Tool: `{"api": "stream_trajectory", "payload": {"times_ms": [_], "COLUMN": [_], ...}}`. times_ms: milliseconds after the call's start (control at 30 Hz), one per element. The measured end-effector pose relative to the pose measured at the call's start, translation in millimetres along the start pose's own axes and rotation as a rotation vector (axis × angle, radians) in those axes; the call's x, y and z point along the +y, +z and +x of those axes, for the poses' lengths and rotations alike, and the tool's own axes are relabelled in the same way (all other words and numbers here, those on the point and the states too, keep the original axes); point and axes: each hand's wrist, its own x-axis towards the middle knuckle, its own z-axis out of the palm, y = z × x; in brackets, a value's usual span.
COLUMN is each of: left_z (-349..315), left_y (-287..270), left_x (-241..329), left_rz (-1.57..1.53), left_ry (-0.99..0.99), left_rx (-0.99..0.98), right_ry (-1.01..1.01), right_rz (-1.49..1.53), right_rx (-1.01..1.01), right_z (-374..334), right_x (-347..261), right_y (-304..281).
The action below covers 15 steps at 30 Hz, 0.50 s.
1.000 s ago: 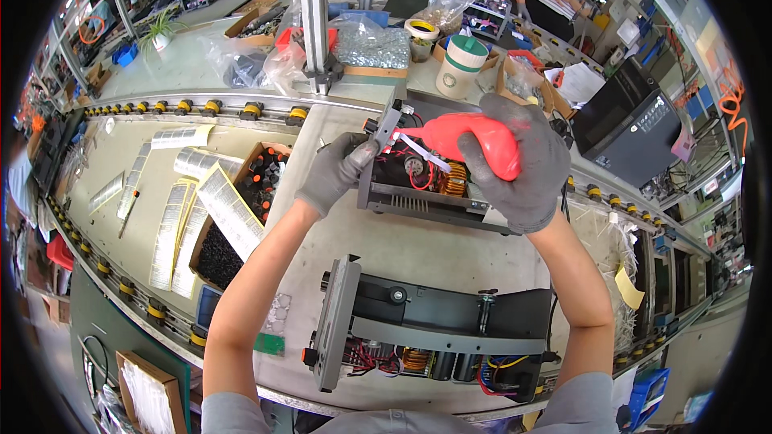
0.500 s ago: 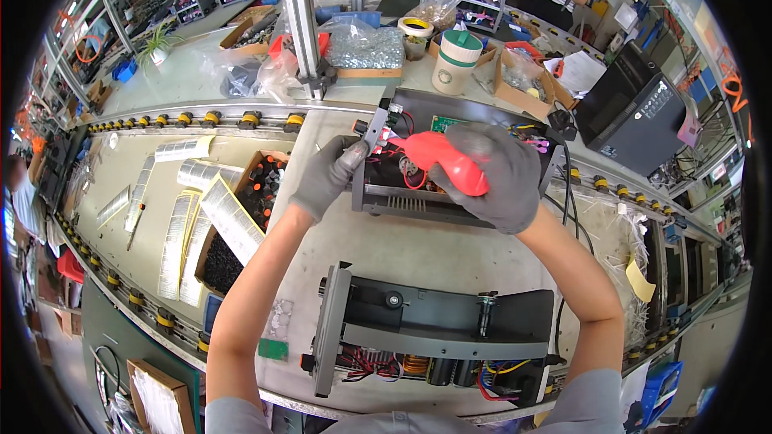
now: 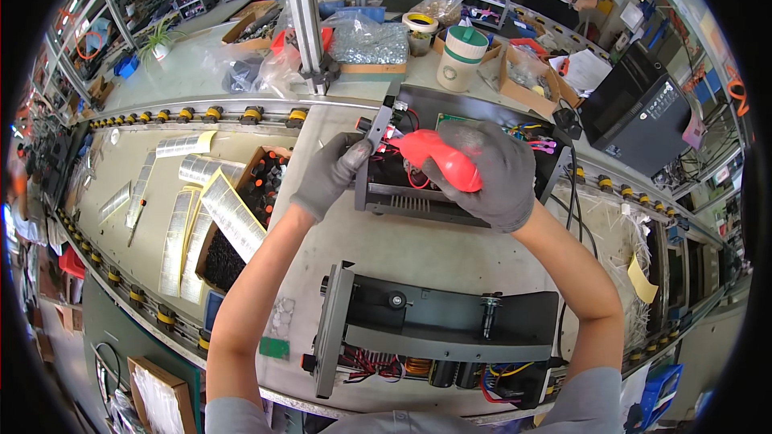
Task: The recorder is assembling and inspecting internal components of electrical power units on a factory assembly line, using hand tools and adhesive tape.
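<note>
Near the middle of the bench, an open dark metal case [image 3: 402,202] holds wiring and a green circuit board. My gloved left hand [image 3: 334,174] grips the left edge of its front panel [image 3: 384,130], thumb on the panel. Wrapped around a red hand tool with a rounded body [image 3: 438,159] is my gloved right hand [image 3: 494,177]. Its narrow end points left at the inner side of the panel, by red wires; the exact tip is too small to make out. Closer to me lies a second case [image 3: 450,341], with wires, black cylinders and a copper coil showing.
At left are printed label sheets [image 3: 175,245] and a box of black and orange small parts [image 3: 261,185]. Roller rails [image 3: 212,115] border the bench. Beyond stand a metal post [image 3: 303,16], a white-green cup [image 3: 462,59] and a black computer tower [image 3: 643,104]. Other people work at the back.
The red tool in my right hand has shifted slightly left and down, its end nearer the panel. My left hand keeps its grip on the panel. The whole view has shifted a little.
</note>
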Motion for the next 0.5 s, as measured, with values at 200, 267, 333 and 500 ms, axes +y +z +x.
{"api": "stream_trajectory", "payload": {"times_ms": [200, 267, 333, 500], "left_z": [-1, -6, -11, -47], "left_y": [1, -8, -7, -22], "left_x": [-7, -18, -26, -55], "left_rz": [0.043, 0.077, 0.214, 0.222], "left_ry": [0.013, 0.036, 0.102, 0.301], "left_rx": [0.020, 0.043, 0.038, -0.103], "right_ry": [-0.098, 0.021, 0.127, 0.299], "right_rz": [0.023, 0.025, 0.214, 0.490], "right_rx": [-0.004, -0.073, 0.104, 0.231], "right_z": [9, 14, 5, 5], "right_x": [-4, -13, -8, -28], "right_y": [-10, -40, -66, -88]}}
